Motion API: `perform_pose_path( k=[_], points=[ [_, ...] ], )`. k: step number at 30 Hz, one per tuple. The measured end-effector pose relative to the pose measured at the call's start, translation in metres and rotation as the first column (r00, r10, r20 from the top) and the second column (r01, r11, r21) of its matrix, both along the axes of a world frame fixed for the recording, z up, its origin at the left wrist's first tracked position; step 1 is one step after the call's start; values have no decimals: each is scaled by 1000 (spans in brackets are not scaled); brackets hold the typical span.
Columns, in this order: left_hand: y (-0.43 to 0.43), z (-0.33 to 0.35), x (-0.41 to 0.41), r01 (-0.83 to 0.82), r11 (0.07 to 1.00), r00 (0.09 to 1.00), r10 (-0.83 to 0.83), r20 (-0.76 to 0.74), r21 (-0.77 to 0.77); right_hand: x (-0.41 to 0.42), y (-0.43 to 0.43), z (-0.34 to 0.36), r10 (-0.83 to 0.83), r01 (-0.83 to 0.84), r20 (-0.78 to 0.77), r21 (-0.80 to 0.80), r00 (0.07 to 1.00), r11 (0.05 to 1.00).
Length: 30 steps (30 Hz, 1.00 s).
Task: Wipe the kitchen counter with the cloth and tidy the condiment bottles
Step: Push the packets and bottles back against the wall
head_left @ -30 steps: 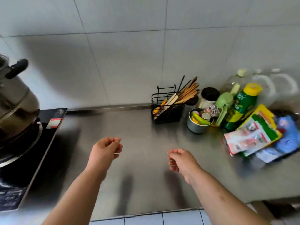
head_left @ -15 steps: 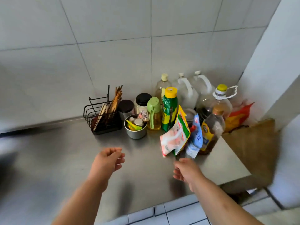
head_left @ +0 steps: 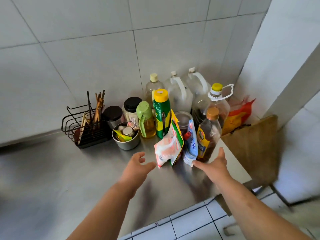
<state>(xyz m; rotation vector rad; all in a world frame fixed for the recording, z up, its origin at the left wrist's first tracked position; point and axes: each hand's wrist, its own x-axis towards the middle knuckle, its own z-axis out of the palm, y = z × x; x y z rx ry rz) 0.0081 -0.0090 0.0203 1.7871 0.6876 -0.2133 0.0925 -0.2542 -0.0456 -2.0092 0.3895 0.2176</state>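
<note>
The condiment bottles point(head_left: 180, 96) stand crowded in the far right corner of the steel surface point(head_left: 69, 179), against the tiled wall. The left hand point(head_left: 138, 168) is spread open and holds nothing, just short of a white-and-red pouch point(head_left: 165, 151) in front of a green bottle point(head_left: 161, 116). The right hand point(head_left: 215, 166) is open too, thumb at the lower corner of a blue pouch point(head_left: 192, 146), fingers beside a brown-capped bottle point(head_left: 207, 134); contact is unclear. A wire rack point(head_left: 86, 134) and a metal cup point(head_left: 127, 145) stand further left.
</note>
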Motion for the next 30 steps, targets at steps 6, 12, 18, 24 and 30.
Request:
perform_pose_path(
  k=[6, 12, 18, 24, 30],
  points=[
    [-27, -6, 36, 188, 967, 974, -206, 95, 173, 32, -19, -8, 45, -44, 32, -47, 998, 998],
    [-60, -27, 65, 330, 861, 943, -320, -91, 386, 53, -34, -22, 146, -158, 108, 116, 983, 981],
    [-91, -39, 87, 282, 828, 958, -214, -190, 485, 72, -43, -28, 342, -349, 72, 146, 937, 926],
    [-96, -40, 78, 227, 828, 973, -214, -86, 512, 58, -30, -33, 397, -408, 107, 114, 911, 906],
    [-73, -41, 47, 78, 824, 996, -42, -78, 562, 48, 14, -29, 483, -521, 207, 203, 851, 829]
  ],
)
